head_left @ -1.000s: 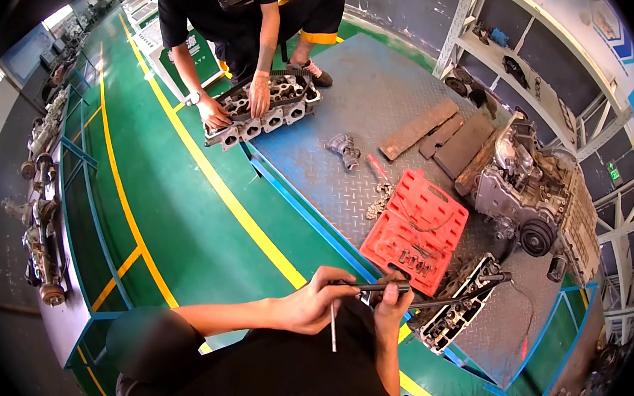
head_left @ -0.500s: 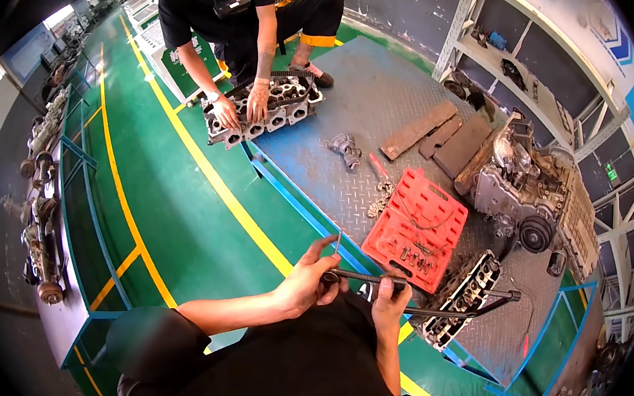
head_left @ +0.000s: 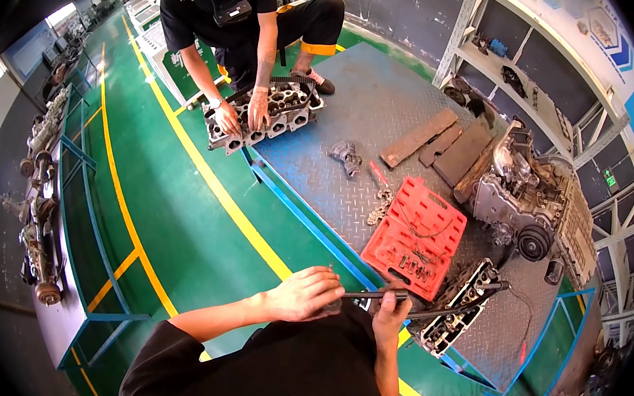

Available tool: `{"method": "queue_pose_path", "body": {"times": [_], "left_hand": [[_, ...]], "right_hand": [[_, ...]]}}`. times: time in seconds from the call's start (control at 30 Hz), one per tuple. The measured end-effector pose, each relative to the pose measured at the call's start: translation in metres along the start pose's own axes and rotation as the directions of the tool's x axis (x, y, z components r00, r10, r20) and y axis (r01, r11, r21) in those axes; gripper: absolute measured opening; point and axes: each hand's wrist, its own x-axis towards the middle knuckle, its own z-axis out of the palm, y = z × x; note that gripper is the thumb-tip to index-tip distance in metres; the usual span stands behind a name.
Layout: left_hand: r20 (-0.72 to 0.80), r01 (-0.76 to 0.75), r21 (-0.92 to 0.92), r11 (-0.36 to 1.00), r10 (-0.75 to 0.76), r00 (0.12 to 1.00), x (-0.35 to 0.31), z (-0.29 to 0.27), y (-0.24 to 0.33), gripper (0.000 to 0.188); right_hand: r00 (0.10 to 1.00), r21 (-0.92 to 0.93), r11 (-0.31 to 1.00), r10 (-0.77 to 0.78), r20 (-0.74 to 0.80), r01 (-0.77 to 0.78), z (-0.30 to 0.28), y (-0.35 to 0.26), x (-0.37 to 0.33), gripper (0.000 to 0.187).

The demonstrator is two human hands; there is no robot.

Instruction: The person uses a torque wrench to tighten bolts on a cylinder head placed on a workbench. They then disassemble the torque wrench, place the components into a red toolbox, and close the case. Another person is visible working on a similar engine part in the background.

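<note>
A long black bar tool point(head_left: 443, 312) lies across my front, its bent far end over the cylinder head point(head_left: 465, 316) at the right. My right hand point(head_left: 388, 314) is closed round its middle, thumb up. My left hand point(head_left: 307, 294) is curled over the tool's left end, palm down, its fingertips partly hidden. A thin tip shows just above the left fingers, too small to name. Beyond my hands, an open red tool case point(head_left: 424, 222) holds several small metal fittings in its near half.
Across the blue-edged steel platform point(head_left: 323, 123), a co-worker point(head_left: 225, 47) handles another cylinder head point(head_left: 286, 116). An engine point(head_left: 528, 194), wooden blocks point(head_left: 460, 154), a small metal part point(head_left: 345, 157) and a red-handled screwdriver point(head_left: 378, 173) rest there. Shelving point(head_left: 523, 80) stands behind; a parts bench point(head_left: 63, 251) is at left.
My left hand has turned palm down over the tool's left end; the thin rod that stood up from its fingers is now mostly hidden. The tool's far end has shifted slightly.
</note>
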Motion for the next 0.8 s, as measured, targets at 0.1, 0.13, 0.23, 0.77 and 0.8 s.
{"method": "queue_pose_path", "body": {"times": [0.1,0.13,0.23,0.77,0.8], "left_hand": [[-0.042,0.289,-0.283,0.915,-0.313,0.949,-0.008,0.011,0.014,0.037],[-0.019,0.433,-0.466,0.772,-0.498,0.867,0.001,0.009,0.026,0.033],[0.682,0.293,-0.724,-0.625,-0.582,0.443,0.019,-0.015,0.035,0.026],[0.610,0.412,-0.782,-0.467,-0.441,0.658,0.012,-0.017,0.032,0.044],[0.574,0.457,-0.817,-0.350,-0.419,0.704,0.011,-0.016,0.028,0.045]], "right_hand": [[0.999,0.003,0.999,-0.035,-0.003,0.035,0.008,-0.007,-0.001,0.041],[0.998,-0.027,0.998,-0.060,-0.003,0.060,0.008,-0.008,-0.001,0.041],[0.998,-0.100,0.994,-0.024,0.063,0.031,0.000,0.000,0.002,0.041],[0.998,0.058,0.996,0.059,0.018,-0.060,0.003,-0.002,0.000,0.039],[0.998,0.044,0.997,0.061,0.029,-0.062,0.001,-0.003,0.001,0.039]]}}
